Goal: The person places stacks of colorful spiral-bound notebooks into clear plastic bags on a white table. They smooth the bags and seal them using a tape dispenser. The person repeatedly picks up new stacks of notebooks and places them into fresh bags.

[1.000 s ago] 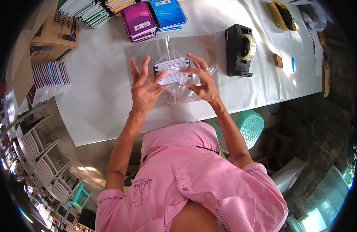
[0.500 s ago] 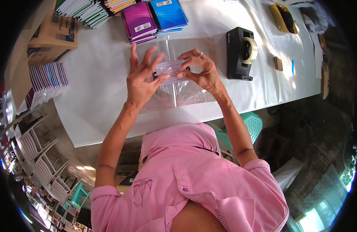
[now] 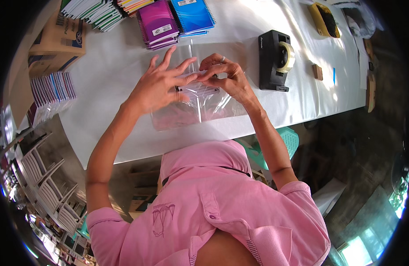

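Observation:
A small bundle, its page edges and dark corners partly visible (image 3: 197,89), lies under clear plastic on the white-covered table between my hands. A clear plastic sheet or bag (image 3: 173,119) spreads flat beneath and around it. My left hand (image 3: 158,86) is open over the bundle's left end, fingers spread, its index fingertip near my right fingers. At the upper right edge of the bundle, my right hand (image 3: 231,82), with a ring, has thumb and fingers pinched together. What sits in that pinch is too small to make out; clear plastic lies right beside it.
Purple (image 3: 158,22) and blue (image 3: 193,17) spiral notebooks are stacked beyond my hands. A black tape dispenser (image 3: 268,62) stands to the right, near a small brown block (image 3: 317,72). Wrapped notebooks (image 3: 51,95) and a cardboard box (image 3: 58,46) stand at left. A yellow container (image 3: 324,20) sits far right.
My left hand has let go of the bundle's left end, spreading its fingers. My right hand has gone from gripping the right end to a pinch at its upper edge. The bundle now lies lower.

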`<state>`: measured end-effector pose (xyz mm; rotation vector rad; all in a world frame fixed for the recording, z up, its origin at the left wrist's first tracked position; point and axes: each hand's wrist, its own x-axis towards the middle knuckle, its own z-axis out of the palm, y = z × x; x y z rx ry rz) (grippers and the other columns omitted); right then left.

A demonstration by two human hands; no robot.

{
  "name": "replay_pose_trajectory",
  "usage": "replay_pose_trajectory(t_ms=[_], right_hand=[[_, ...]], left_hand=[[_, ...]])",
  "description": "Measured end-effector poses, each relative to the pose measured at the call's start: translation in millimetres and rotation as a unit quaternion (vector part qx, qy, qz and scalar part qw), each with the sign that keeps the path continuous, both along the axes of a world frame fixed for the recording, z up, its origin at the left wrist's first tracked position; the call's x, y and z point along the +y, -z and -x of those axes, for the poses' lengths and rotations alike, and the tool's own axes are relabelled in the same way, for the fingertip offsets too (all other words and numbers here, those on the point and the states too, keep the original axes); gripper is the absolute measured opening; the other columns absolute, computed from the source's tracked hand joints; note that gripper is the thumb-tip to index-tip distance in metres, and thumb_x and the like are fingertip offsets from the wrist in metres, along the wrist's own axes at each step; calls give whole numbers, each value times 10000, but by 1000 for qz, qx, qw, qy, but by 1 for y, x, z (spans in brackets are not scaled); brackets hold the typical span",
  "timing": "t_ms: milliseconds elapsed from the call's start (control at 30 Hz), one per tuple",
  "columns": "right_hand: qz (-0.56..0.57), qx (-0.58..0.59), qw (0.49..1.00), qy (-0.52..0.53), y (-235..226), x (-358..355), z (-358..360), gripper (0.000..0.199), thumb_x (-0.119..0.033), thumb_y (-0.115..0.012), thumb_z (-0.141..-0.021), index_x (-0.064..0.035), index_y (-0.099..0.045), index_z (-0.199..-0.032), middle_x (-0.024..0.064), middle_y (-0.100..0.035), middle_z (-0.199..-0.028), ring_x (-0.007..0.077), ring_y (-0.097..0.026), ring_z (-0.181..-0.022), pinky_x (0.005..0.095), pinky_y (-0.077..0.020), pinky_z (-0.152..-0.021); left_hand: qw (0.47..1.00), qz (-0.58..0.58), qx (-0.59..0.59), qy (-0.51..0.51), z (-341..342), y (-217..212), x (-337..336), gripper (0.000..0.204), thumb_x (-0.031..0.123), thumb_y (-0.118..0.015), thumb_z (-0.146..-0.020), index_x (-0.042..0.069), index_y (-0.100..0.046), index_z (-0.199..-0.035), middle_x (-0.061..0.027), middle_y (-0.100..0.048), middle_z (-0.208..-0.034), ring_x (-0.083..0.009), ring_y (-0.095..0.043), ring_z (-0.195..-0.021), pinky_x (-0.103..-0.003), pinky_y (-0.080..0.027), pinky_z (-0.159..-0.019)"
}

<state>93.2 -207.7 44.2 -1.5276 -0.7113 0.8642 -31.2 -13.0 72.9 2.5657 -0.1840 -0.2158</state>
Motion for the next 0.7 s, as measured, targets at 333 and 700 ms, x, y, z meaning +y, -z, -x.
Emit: replay_pose_trajectory(t_ms=[333, 700], right_hand=[[277, -255, 839, 392, 22, -184, -62, 261, -263, -774, -764, -39, -744, -894, 117, -647, -967, 220, -584, -957, 308, -456, -811], [-163, 228, 854, 437, 60, -204, -13, 172, -161, -709, -837, 8, -695, -861, 94, -431, -1416, 247, -458, -1221, 446, -307, -1078]], left_hand=[[972, -178, -154, 7, 28, -2, -35, 684, 141, -768, -705, 217, -540, -1346, 103, -454, -1438, -321, -287, -1409, -623, -226, -1103], [969, -193, -153, 15, 32, 1, -34, 717, 105, -741, -734, 223, -484, -1393, 94, -448, -1448, -332, -289, -1408, -622, -221, -1102]])
